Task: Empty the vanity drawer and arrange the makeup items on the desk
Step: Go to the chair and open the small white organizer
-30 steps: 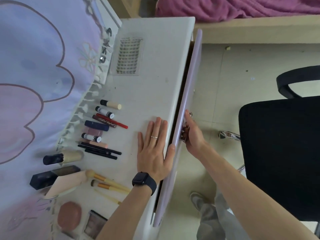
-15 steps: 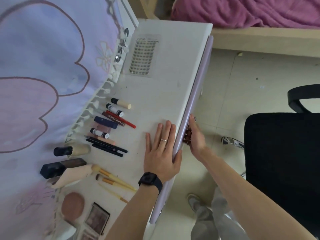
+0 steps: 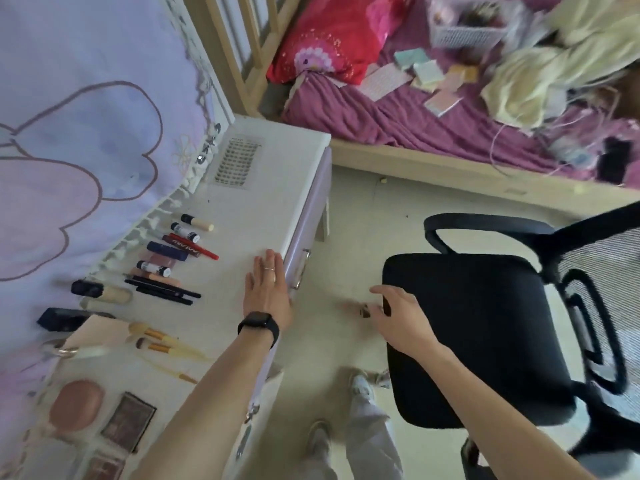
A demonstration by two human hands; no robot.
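Lilac flat drawer front (image 3: 306, 216) sits flush under the white desk top (image 3: 270, 188); its metal handle (image 3: 300, 269) is apart from both hands. Left hand (image 3: 266, 292) lies flat at the desk edge, fingers straight, holding nothing. Right hand (image 3: 398, 317) is mid-air beside the black office chair seat (image 3: 485, 334), fingers loosely spread, nothing visibly gripped. Makeup tubes and pencils (image 3: 173, 261) are lined up on the desk, with wooden-handled brushes (image 3: 162, 341) nearer the camera.

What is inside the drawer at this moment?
Nothing can be seen: the drawer is shut, only its lilac front and handle showing. Whether it is empty is hidden.
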